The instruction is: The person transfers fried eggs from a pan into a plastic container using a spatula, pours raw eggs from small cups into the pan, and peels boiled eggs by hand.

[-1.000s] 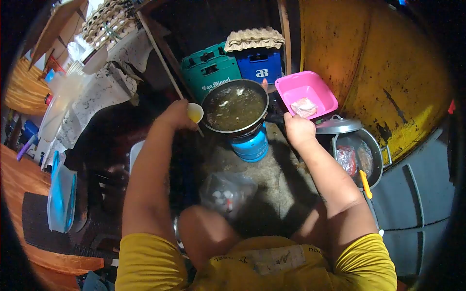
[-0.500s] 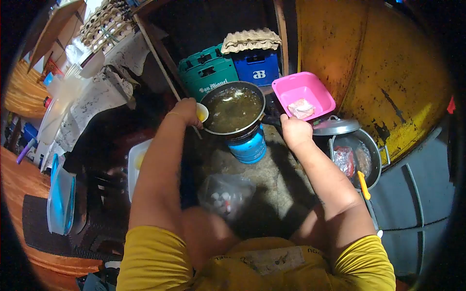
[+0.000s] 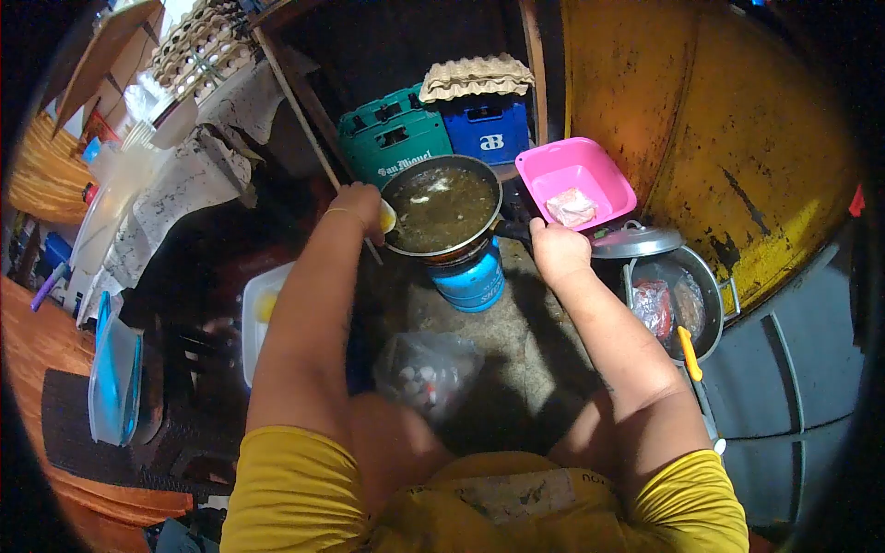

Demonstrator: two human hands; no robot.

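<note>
My left hand (image 3: 358,205) is closed round a small white cup (image 3: 389,217) with something yellow in it, at the left rim of a frying pan (image 3: 433,252). The cup is tilted, and fingers cover part of it. Dark, bubbling liquid (image 3: 447,212) fills the pan, with pale patches near its upper left. My right hand (image 3: 560,251) grips the pan's black handle (image 3: 514,231). Below the pan is a burner on a blue gas canister (image 3: 472,281).
A pink basin (image 3: 604,175) holds a pale wrapped piece. Right of it, a pot (image 3: 711,346) has bagged contents, a lid (image 3: 636,241) and a yellow handle (image 3: 690,353). A plastic bag (image 3: 452,355) lies on the floor. Bottle crates (image 3: 396,138) stand behind; a white tub (image 3: 251,323) is left.
My left hand has tipped the cup further toward the pan, so less of its opening shows. White patches now show at the upper left of the liquid. My right hand stays on the handle.
</note>
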